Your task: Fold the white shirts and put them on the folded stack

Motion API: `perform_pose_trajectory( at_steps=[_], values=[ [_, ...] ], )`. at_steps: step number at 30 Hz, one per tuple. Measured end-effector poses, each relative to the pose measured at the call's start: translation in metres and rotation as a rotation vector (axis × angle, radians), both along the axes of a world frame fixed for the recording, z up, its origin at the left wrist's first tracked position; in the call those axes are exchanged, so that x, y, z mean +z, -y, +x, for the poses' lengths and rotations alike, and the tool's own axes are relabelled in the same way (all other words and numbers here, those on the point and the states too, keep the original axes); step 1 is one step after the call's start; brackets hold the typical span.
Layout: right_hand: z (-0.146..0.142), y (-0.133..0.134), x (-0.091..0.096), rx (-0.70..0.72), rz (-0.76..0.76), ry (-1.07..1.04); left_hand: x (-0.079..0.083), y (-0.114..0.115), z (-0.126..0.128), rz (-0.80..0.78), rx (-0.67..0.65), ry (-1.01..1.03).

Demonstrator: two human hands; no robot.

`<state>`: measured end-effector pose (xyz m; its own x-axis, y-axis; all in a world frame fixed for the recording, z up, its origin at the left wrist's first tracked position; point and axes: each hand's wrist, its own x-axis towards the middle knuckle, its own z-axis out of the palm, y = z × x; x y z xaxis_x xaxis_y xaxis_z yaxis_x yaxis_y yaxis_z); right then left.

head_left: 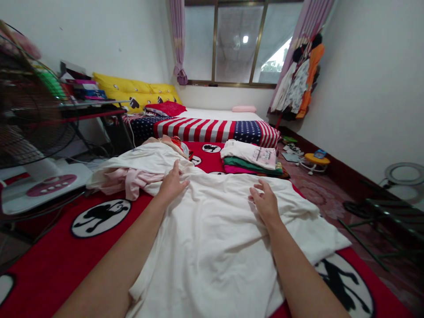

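Note:
A white garment (212, 234), probably a shirt, lies spread and lightly wrinkled over a red cloth with black-and-white figures (99, 216). My left hand (172, 184) is at the garment's far left part, fingers apart, near a loose heap of white and pink clothes (139, 165). On the right, my right hand (265, 201) is over the garment's upper right area with its fingers spread and slightly bent. Neither hand grips the cloth. Whether the fingertips touch the fabric is hard to tell. Beyond the right hand sits a stack of folded clothes (250, 157), a white one on top.
An electric fan (43, 132) stands close on the left, before a cluttered desk (92, 110). Farther back is a bed with a stars-and-stripes cover (198, 128). To the right are a yellow stool (316, 159), a dark folding chair (394, 216) and hanging clothes (301, 84).

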<state>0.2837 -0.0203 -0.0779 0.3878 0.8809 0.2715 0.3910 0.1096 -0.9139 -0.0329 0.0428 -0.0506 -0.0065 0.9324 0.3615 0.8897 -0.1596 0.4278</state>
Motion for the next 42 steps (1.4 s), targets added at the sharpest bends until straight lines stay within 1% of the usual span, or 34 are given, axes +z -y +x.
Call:
perform_pose_trajectory(
  at_steps=[3, 8, 11, 14, 16, 17, 19, 20, 21, 22, 25, 26, 27, 29, 31, 32, 34, 36, 38, 41, 42],
  values=[
    [-0.003, 0.002, 0.003, -0.01, 0.09, 0.051, 0.001, 0.002, 0.001, -0.047, 0.019, 0.014],
    [-0.008, 0.006, 0.009, 0.015, 0.154, 0.163, 0.0, 0.006, -0.003, -0.077, -0.08, 0.022],
    [-0.007, 0.007, 0.01, 0.005, 0.191, 0.189, 0.002, 0.007, -0.001, -0.057, -0.089, 0.07],
    [-0.006, 0.006, 0.011, -0.048, 0.249, 0.224, 0.014, 0.008, 0.003, -0.041, -0.107, 0.163],
    [-0.005, 0.006, 0.012, -0.092, 0.307, 0.261, 0.027, 0.01, 0.007, 0.001, -0.153, 0.321],
    [-0.005, 0.005, 0.012, -0.108, 0.334, 0.279, 0.035, 0.012, 0.009, 0.048, -0.186, 0.421],
    [-0.005, 0.005, 0.013, -0.12, 0.369, 0.299, 0.051, 0.019, 0.011, 0.146, -0.284, 0.584],
    [-0.005, 0.005, 0.014, -0.12, 0.378, 0.3, 0.06, 0.025, 0.011, 0.162, -0.35, 0.617],
    [-0.005, 0.005, 0.014, -0.119, 0.385, 0.298, 0.069, 0.033, 0.011, 0.124, -0.433, 0.602],
    [-0.005, 0.005, 0.015, -0.122, 0.394, 0.296, 0.079, 0.042, 0.011, 0.028, -0.534, 0.558],
    [-0.004, 0.007, 0.018, -0.168, 0.445, 0.318, 0.11, 0.077, 0.013, -0.421, -0.89, 0.344],
    [-0.004, 0.007, 0.019, -0.191, 0.468, 0.327, 0.119, 0.091, 0.015, -0.527, -0.992, 0.273],
    [-0.004, 0.008, 0.021, -0.209, 0.488, 0.336, 0.129, 0.105, 0.018, -0.574, -1.064, 0.22],
    [-0.002, 0.008, 0.022, -0.222, 0.508, 0.35, 0.144, 0.133, 0.025, -0.582, -1.141, 0.157],
    [0.0, 0.009, 0.023, -0.178, 0.464, 0.384, 0.154, 0.156, 0.031, -0.573, -1.186, 0.11],
    [0.002, 0.01, 0.024, -0.146, 0.406, 0.418, 0.157, 0.166, 0.033, -0.568, -1.202, 0.083],
    [0.005, 0.012, 0.026, -0.098, 0.218, 0.52, 0.159, 0.18, 0.035, -0.549, -1.218, 0.009],
    [0.009, 0.015, 0.031, -0.101, -0.02, 0.631, 0.159, 0.189, 0.034, -0.508, -1.2, -0.055],
    [0.014, 0.019, 0.038, -0.177, -0.197, 0.706, 0.159, 0.195, 0.032, -0.472, -1.179, -0.109],
    [0.024, 0.024, 0.048, -0.336, -0.317, 0.743, 0.161, 0.2, 0.03, -0.441, -1.157, -0.157],
    [0.028, 0.025, 0.049, -0.367, -0.349, 0.746, 0.162, 0.201, 0.03, -0.438, -1.156, -0.168]
  ],
)
